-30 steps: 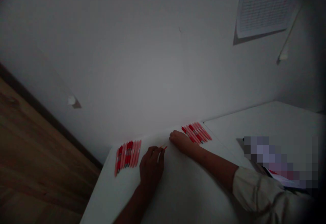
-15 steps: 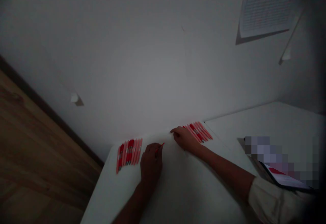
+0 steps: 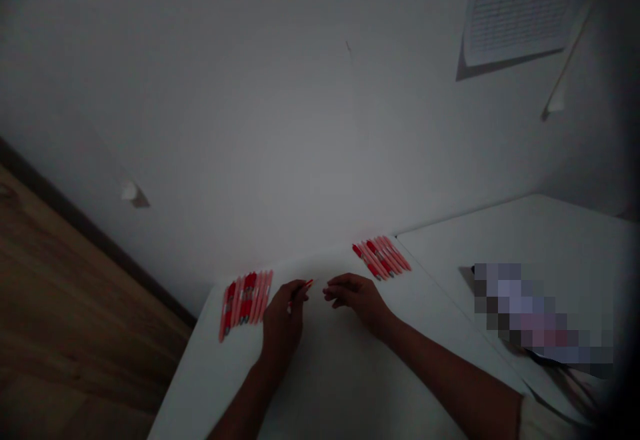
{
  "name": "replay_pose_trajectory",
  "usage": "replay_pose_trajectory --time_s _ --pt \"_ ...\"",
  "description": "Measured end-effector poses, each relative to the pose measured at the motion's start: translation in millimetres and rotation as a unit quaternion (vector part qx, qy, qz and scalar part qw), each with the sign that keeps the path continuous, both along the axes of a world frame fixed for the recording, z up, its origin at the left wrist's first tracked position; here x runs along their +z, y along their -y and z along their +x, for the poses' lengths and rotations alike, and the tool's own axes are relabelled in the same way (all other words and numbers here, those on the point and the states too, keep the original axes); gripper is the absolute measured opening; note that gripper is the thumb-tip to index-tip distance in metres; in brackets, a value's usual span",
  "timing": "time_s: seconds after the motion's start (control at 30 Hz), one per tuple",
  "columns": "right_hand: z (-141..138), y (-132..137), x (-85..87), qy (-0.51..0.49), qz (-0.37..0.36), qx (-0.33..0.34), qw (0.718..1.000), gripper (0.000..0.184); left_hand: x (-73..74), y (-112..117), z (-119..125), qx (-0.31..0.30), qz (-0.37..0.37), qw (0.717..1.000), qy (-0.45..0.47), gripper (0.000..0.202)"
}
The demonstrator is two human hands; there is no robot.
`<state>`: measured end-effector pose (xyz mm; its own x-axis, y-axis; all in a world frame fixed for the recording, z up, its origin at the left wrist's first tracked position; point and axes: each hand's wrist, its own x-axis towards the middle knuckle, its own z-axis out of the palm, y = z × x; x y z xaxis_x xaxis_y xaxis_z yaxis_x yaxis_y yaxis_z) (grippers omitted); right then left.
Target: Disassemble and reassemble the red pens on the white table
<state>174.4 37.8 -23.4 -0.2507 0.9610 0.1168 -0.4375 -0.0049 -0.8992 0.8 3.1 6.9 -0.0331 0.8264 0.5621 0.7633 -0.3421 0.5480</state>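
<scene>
My left hand [image 3: 281,317] is closed round a red pen [image 3: 299,293] that sticks out between its fingers toward the right. My right hand [image 3: 356,297] hovers just to the right of that pen, its fingers curled and nothing clearly in them. A row of red and pink pens [image 3: 245,300] lies on the white table [image 3: 345,373] left of my left hand. A second row of red and pink pens [image 3: 381,258] lies by the table's far edge, behind and right of my right hand.
A white wall rises right behind the table. A second white table [image 3: 525,233] adjoins on the right, with a blurred-out item [image 3: 537,313] on it. A printed sheet [image 3: 520,10] hangs on the wall at upper right. Wooden floor [image 3: 65,320] lies to the left.
My right hand has pulled back from the right-hand row of pens toward my left hand. My left hand has shifted slightly left and nearer, still holding the pen.
</scene>
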Motion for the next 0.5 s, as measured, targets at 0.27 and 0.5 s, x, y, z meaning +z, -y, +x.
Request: replay_pose_trajectory --time_s 0.27,0.5 --pt "-2.0 3.4 1.4 -0.025 -0.016 0.014 0.999 0.028 0.3 3.3 1.9 -0.036 0.014 0.999 -0.032 0.019" --pt "-1.2 0.2 -1.7 -0.044 -0.028 0.015 0.999 0.030 -4.9 3.8 0.8 -0.070 0.029 0.995 -0.070 0.016"
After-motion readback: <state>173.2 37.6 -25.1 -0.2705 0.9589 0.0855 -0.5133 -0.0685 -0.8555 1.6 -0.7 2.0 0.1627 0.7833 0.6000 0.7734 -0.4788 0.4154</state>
